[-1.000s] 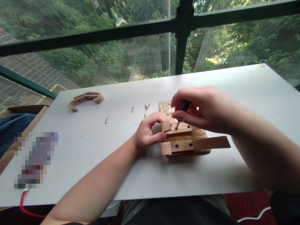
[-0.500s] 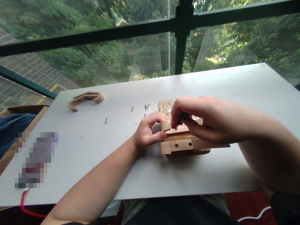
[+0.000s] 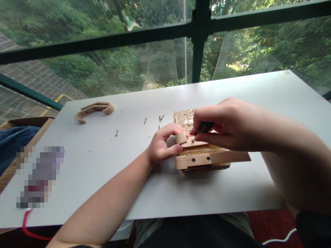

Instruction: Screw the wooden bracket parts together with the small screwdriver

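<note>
My left hand [image 3: 165, 143] is closed round the curved end of a wooden hook piece [image 3: 181, 138], thumb below and fingers above. That piece lies on a block wrapped in clear tape [image 3: 184, 115]. Between the thumb and fingers of my right hand [image 3: 219, 125] is a dark handle [image 3: 206, 127], which looks like a screwdriver's; its tip is hidden. By the right fingertips, a small metal screw [image 3: 192, 141] shows in the wooden piece. Along the block's near side runs a second wooden piece [image 3: 230, 157] with two dark holes or screw heads.
Several loose screws [image 3: 145, 121] lie on the white table [image 3: 144, 199] left of the block. Farther left is another curved wooden piece [image 3: 95, 109]. A blurred-out item [image 3: 42, 177] with a red cord [image 3: 26, 224] sits at the left edge. A window [image 3: 155, 34] stands behind.
My right hand has turned and risen slightly, so more of the dark handle and the screw below it show. My left hand keeps its grip in place.
</note>
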A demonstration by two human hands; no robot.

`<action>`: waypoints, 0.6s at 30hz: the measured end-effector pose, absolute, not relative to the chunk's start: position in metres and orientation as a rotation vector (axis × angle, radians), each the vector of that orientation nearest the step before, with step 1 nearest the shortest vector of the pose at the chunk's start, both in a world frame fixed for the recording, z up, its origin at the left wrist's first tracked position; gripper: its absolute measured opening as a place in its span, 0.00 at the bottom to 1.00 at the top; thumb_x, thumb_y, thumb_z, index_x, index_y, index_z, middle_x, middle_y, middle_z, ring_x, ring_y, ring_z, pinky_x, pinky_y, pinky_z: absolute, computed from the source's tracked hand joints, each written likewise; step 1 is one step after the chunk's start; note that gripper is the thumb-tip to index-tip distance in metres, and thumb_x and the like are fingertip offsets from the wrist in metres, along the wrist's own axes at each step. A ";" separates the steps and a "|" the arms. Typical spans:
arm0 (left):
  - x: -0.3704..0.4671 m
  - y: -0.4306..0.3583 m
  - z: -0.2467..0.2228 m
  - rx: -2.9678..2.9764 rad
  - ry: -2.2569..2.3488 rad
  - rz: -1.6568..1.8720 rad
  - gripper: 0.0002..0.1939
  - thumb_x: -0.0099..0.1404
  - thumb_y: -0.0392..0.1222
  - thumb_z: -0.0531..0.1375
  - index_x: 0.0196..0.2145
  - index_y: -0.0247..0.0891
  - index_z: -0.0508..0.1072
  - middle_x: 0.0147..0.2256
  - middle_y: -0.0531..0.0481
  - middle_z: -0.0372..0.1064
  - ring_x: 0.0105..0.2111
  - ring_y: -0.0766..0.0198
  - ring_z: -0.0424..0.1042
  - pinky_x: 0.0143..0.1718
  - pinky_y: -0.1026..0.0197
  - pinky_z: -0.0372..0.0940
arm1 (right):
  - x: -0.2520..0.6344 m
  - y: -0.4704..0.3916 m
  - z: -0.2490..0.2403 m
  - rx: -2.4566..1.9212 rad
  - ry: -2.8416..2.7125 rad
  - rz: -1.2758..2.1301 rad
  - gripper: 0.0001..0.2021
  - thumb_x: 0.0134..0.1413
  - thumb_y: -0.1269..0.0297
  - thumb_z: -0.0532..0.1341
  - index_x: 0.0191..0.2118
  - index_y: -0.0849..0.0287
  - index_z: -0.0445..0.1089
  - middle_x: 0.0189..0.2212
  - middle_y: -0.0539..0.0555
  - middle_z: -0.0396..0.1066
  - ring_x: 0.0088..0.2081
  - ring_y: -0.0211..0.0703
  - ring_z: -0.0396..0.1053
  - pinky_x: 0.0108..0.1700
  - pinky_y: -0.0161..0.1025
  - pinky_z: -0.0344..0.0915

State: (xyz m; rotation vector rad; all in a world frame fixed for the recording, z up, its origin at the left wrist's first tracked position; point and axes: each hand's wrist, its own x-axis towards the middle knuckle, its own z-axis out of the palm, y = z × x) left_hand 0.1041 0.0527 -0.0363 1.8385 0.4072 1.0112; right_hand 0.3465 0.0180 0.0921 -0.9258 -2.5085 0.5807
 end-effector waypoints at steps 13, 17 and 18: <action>0.103 0.053 -0.037 1.860 0.415 1.014 0.14 0.60 0.50 0.68 0.38 0.38 0.76 0.41 0.41 0.75 0.43 0.54 0.73 0.48 0.51 0.68 | 0.344 0.022 0.086 -1.002 -2.434 0.535 0.04 0.59 0.64 0.61 0.33 0.57 0.68 0.23 0.47 0.66 0.24 0.33 0.55 0.29 0.36 0.48; 0.103 0.052 -0.037 1.852 0.426 1.002 0.15 0.60 0.50 0.67 0.38 0.37 0.75 0.41 0.41 0.75 0.44 0.53 0.73 0.49 0.50 0.68 | 0.340 0.022 0.082 -0.896 -2.404 0.638 0.03 0.60 0.67 0.59 0.38 0.57 0.70 0.29 0.48 0.71 0.27 0.33 0.61 0.30 0.34 0.52; 0.103 0.052 -0.037 1.853 0.438 1.005 0.15 0.60 0.50 0.67 0.38 0.37 0.75 0.41 0.41 0.75 0.43 0.53 0.73 0.49 0.51 0.68 | 0.339 0.022 0.081 -0.845 -2.411 0.670 0.03 0.61 0.67 0.59 0.39 0.57 0.70 0.30 0.48 0.71 0.28 0.33 0.61 0.31 0.33 0.53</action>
